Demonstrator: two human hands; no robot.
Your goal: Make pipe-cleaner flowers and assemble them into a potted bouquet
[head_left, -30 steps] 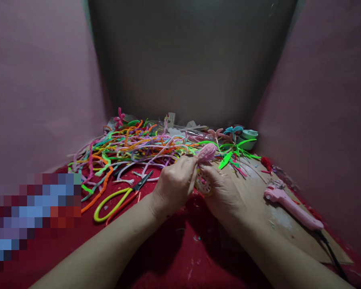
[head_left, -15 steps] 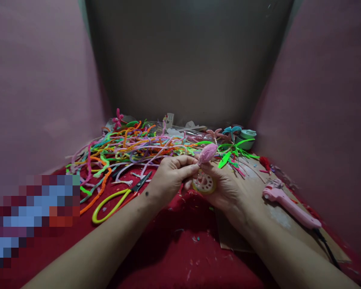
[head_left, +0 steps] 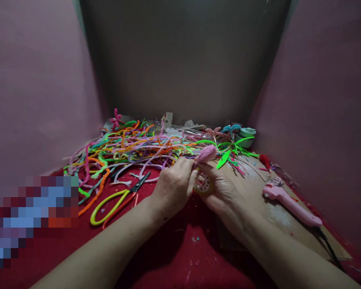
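Observation:
A pink fuzzy pipe-cleaner bud [head_left: 207, 154] points up and right between my hands. My left hand [head_left: 175, 181] is closed at its base, with the back of the hand turned to me and the fingertips mostly hidden. My right hand [head_left: 225, 190] curls around a small spool [head_left: 203, 183] with a ring of holes, its thumb lying close under the bud. The stem below the bud is hidden by my fingers. Left of my left hand lie scissors [head_left: 110, 204] with yellow and red-orange handles.
Many coloured pipe cleaners [head_left: 132, 146] are heaped at the back. Finished pipe-cleaner flowers [head_left: 231, 129] and a green leaf [head_left: 224, 159] lie behind my right hand. A pink glue gun [head_left: 291, 204] with a black cord rests on cardboard [head_left: 258, 228] at right, over red cloth [head_left: 180, 261].
My left hand has rolled over, its back now facing me and its fingers curled at the bud's base. The bud has tipped slightly rightward. My right hand stays nearly in place with the spool.

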